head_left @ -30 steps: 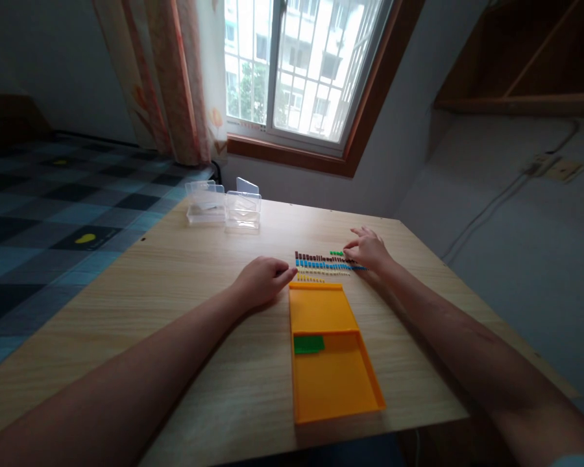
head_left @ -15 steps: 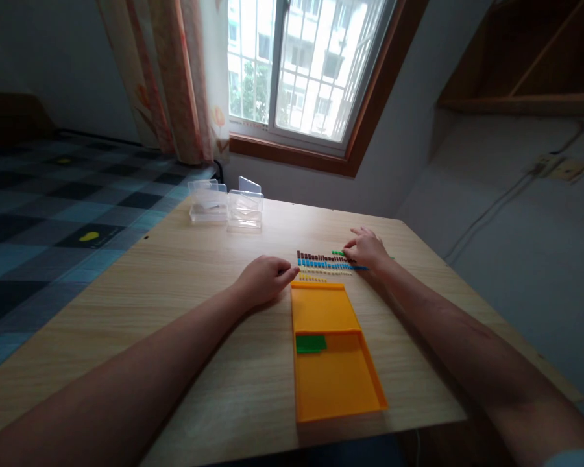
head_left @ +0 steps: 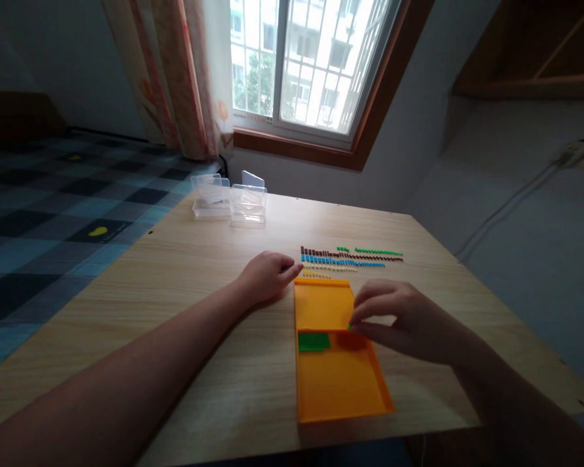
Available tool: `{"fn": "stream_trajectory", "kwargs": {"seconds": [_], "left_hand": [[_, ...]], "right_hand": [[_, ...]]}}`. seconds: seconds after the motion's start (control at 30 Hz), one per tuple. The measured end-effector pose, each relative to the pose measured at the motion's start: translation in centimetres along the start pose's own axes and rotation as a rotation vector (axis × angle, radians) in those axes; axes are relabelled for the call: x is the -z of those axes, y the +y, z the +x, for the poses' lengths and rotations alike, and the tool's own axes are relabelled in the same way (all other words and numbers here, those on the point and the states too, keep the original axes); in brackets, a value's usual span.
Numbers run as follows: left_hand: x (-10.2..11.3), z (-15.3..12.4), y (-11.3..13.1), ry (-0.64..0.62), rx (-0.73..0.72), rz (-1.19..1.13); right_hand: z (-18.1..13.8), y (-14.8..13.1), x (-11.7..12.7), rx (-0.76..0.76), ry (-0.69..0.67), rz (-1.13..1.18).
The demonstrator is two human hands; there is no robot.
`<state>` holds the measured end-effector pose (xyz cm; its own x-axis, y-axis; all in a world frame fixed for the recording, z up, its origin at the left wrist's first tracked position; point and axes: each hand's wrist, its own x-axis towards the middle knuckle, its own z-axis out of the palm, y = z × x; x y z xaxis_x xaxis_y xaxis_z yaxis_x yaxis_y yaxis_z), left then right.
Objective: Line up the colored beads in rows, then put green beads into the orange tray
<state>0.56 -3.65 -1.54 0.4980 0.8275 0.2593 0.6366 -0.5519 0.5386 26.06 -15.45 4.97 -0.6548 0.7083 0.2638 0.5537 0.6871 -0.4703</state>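
Note:
My right hand (head_left: 401, 321) is above the right side of the orange tray (head_left: 343, 389), near its middle divider. Thumb and fingertips pinch a small green block (head_left: 349, 327), of which only a bit shows. In the tray's near compartment, a patch of green blocks (head_left: 313, 341) lies tight against the left wall and the divider. My left hand (head_left: 271, 277) rests on the table with curled fingers, its tip beside the left ends of the rows; nothing shows in it. Green blocks (head_left: 379, 251), brown blocks (head_left: 326, 253), blue blocks (head_left: 343, 261) and yellow blocks (head_left: 316, 275) stand in rows beyond the tray.
Two open clear plastic boxes (head_left: 249, 211) stand on the wooden table (head_left: 199, 259) at the back left. A bed with a checked cover (head_left: 121, 194) adjoins on the left. Beyond the table are a window (head_left: 316, 71) and a curtain (head_left: 175, 84).
My right hand has come back from the green row to the tray with a small green block. A gap now shows in that row. My left hand has stayed in place; the view has shifted slightly.

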Motion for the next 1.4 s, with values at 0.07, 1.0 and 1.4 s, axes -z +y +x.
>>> {"fn": "stream_trajectory", "kwargs": {"seconds": [0.07, 1.0, 1.4], "left_hand": [[0.0, -0.1, 0.1, -0.001, -0.001, 0.004], [0.1, -0.3, 0.4, -0.011, -0.010, 0.044], [0.1, -0.3, 0.5, -0.016, -0.012, 0.040]], "right_hand": [[-0.8, -1.2, -1.4, 0.010, -0.092, -0.043], [-1.1, 0.3, -3.6, 0.154, -0.251, -0.159], [-1.0, 0.4, -4.4, 0.128, -0.209, -0.174]]}}
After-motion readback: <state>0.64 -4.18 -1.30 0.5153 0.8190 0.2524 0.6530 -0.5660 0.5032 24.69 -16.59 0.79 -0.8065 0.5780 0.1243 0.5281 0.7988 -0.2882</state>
